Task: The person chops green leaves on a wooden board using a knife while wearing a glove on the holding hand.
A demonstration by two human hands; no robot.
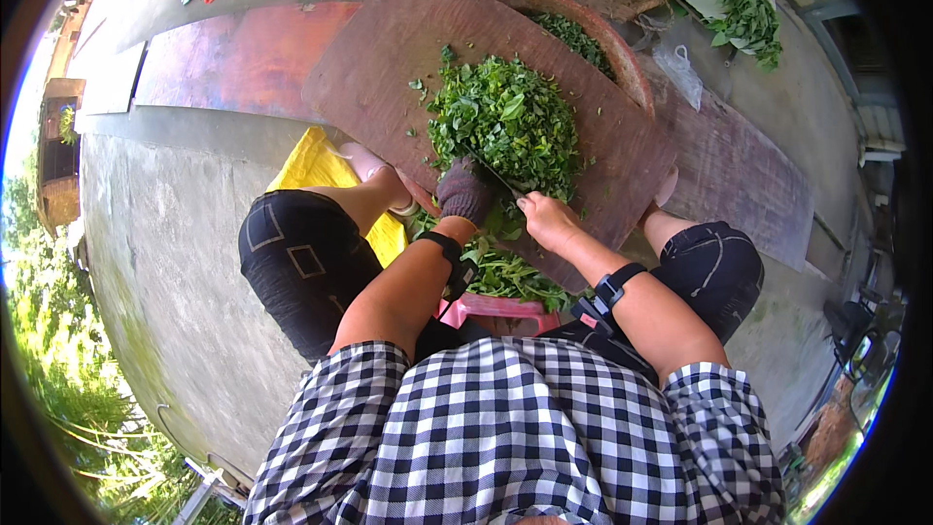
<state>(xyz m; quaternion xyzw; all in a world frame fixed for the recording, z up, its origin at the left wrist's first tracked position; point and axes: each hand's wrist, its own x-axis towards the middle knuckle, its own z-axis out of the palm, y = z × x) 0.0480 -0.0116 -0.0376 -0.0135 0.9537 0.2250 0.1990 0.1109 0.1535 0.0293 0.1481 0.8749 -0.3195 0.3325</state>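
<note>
My left hand [464,189], in a dark knit glove, grips leafy greens at the near edge of a chopped heap. Its fingertips are mostly hidden by the glove's back and the leaves. My right hand [548,219] is bare and closed around the handle of a knife [496,173]. The blade slants up and left, close beside the glove, with its tip among the greens. The heap of chopped greens [510,113] lies on a brown wooden board [379,65]. Uncut leafy stems [510,273] lie below the board's near edge, between my knees.
Beneath the board's far side stands a reddish round basin [633,69] holding chopped greens. A pink plastic stool [503,306] is close to my body. A yellow sack [313,164] lies by my left leg. More leafy greens [751,4] and a clear plastic bag [679,73] are at the upper right.
</note>
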